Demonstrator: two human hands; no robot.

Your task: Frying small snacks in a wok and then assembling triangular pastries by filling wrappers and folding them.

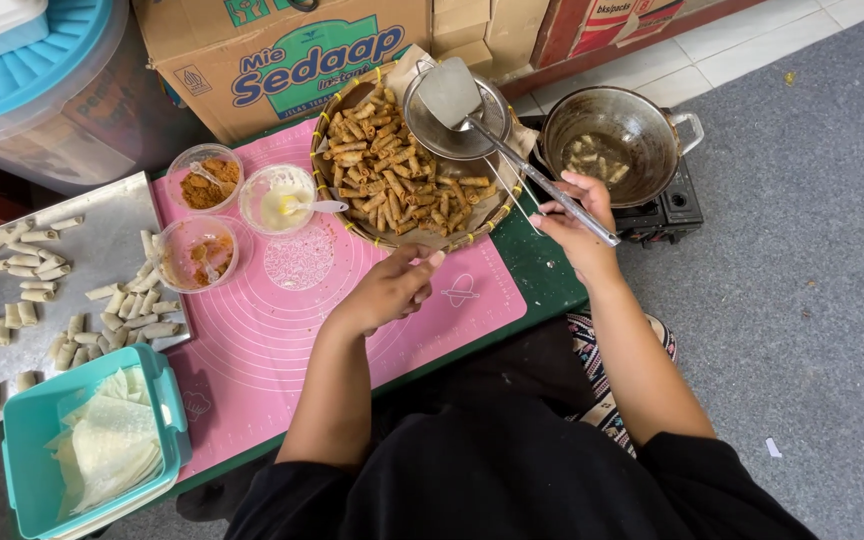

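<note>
Dark sleeves sat nearest the camera, and both forearms reached away from them over the tabletop (542, 285). On the near left stood a teal plastic box (37, 430) with thin pale wrapper sheets (112, 445) inside. Beyond it lay a metal tray (102, 240) scattered with uncooked white rolls (137, 300).

The left hand (392, 288) rested on a pink silicone mat (272, 330), fingers curled loosely inward with nothing visibly in them, its fingertips just at the near rim of a woven basket tray (352, 222). That basket tray held a heap of golden fried rolls (392, 175) and lay directly beyond the left hand, to the left of the right hand.

The right hand (577, 220) was closed around the long handles of a metal spatula (452, 92) and a wire skimmer (457, 125). Both tool heads lay over the far right part of the basket tray, up and to the left of that hand.

Just beyond the right hand, a metal wok (652, 135) stood on a small black stove (677, 205) on grey floor covering, a few pieces in dark oil inside.

Left of the basket tray, three clear round tubs (207, 180) sat on the mat, two with orange powder and one with a pale mixture and a spoon. Cardboard boxes (282, 50) stood at the far side.
</note>
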